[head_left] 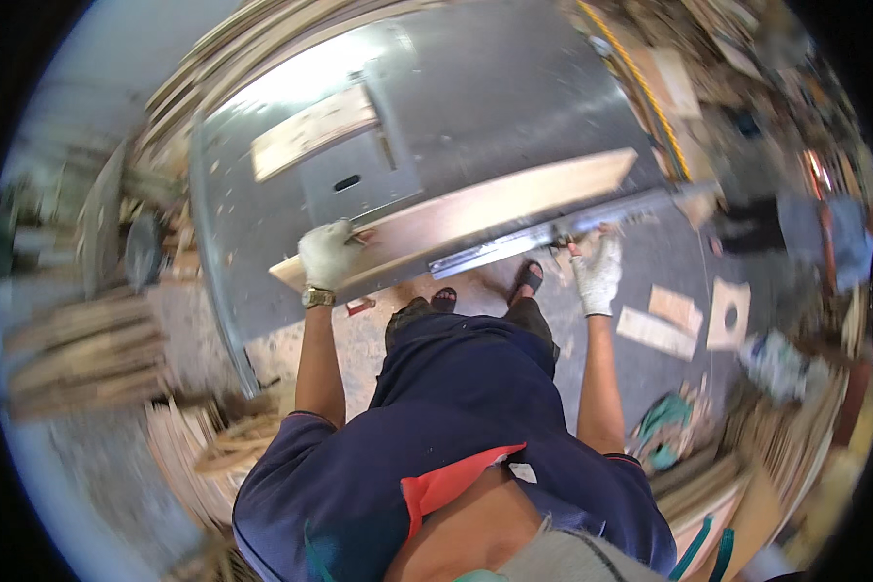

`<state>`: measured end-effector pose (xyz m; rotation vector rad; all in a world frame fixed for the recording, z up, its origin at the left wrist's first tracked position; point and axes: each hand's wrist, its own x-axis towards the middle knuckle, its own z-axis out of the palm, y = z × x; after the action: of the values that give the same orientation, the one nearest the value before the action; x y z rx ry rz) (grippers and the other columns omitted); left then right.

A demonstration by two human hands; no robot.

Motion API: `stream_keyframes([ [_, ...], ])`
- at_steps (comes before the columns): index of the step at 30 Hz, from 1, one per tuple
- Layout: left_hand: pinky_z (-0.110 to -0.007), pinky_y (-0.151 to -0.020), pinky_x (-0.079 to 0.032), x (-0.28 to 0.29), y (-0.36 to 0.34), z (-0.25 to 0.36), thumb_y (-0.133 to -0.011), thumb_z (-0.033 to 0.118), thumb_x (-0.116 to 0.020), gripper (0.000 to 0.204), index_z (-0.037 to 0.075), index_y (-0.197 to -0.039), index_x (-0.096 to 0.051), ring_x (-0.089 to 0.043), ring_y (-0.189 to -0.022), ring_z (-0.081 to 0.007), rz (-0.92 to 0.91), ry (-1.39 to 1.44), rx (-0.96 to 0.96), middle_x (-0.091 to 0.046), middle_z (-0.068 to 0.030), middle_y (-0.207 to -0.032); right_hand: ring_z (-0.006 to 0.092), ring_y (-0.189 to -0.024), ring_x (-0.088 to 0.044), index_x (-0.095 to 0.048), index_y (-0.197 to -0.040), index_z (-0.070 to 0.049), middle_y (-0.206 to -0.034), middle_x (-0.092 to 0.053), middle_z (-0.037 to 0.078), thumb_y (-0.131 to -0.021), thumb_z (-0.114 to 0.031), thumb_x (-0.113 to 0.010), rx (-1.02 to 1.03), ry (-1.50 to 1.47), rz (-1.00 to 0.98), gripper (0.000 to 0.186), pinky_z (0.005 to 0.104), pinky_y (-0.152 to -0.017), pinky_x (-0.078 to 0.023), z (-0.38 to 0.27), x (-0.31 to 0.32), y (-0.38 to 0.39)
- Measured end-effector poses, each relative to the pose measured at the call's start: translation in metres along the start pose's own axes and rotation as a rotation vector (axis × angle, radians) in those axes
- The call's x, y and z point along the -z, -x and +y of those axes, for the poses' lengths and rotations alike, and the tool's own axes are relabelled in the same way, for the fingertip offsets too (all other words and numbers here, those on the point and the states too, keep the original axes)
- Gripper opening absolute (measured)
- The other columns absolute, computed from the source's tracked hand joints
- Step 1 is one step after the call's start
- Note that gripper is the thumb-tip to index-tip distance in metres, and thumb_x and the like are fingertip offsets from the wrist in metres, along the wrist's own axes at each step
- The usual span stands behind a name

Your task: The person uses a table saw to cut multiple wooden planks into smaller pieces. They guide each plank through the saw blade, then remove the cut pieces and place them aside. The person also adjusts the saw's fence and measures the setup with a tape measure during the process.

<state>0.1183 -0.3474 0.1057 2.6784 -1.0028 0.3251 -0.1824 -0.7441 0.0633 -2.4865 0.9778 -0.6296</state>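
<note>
My left hand [328, 256], in a white glove with bare fingertips, is closed on the left part of a long pale wooden board [495, 206]. The board lies slantwise along the near edge of a grey metal machine table [514, 92]. Against the board's near side runs a shiny metal bar [514, 244], jutting past the table's right edge. My right hand [598, 272], gloved likewise, grips this bar near its right half; the exact finger grip is small and partly blurred.
A shorter wooden piece [315, 131] lies on the table beside a narrow slot [388, 145]. Stacked planks [87, 354] stand at left, others at the far edge. Wood offcuts [658, 332] and a plastic bag [781, 366] lie on the right-hand floor. Another person [810, 233] stands at far right.
</note>
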Motion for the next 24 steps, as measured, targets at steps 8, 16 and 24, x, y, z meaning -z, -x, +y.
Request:
stream_keyframes([
  [8,-0.044,-0.080,-0.052,0.011,0.053,0.064,-0.072,0.042,-0.082,0.037,0.010,-0.079,-0.064,-0.067,-0.086,-0.0307,-0.064,-0.112,0.178,-0.069,-0.0084,-0.081,0.0329,-0.148,-0.038,-0.064,-0.133,-0.012,-0.144,-0.058,0.012,-0.071,-0.046,-0.086,0.677,0.155,-0.468,0.074,0.0600,-0.125,-0.016,-0.052,-0.020,-0.145],
  [16,-0.045,-0.087,-0.047,0.009,0.063,0.095,-0.081,0.038,-0.080,0.036,0.007,-0.095,-0.069,-0.065,-0.095,-0.0325,-0.068,0.107,0.513,-0.070,-0.0091,-0.092,0.0255,-0.101,-0.063,-0.071,-0.099,-0.013,-0.094,-0.069,0.004,-0.065,-0.022,-0.079,0.836,0.142,-0.619,0.035,0.0494,-0.108,-0.041,-0.029,-0.053,-0.130],
  [24,-0.049,-0.091,-0.049,-0.051,-0.035,-0.055,-0.088,0.031,-0.071,0.034,0.011,-0.114,-0.066,-0.065,-0.106,-0.0369,0.313,0.129,0.875,-0.071,-0.0130,-0.108,0.0259,-0.092,-0.062,-0.066,-0.089,-0.013,-0.087,-0.065,0.005,-0.063,-0.022,-0.079,0.843,0.155,-0.542,0.031,0.0458,-0.089,-0.046,-0.027,-0.054,-0.120],
])
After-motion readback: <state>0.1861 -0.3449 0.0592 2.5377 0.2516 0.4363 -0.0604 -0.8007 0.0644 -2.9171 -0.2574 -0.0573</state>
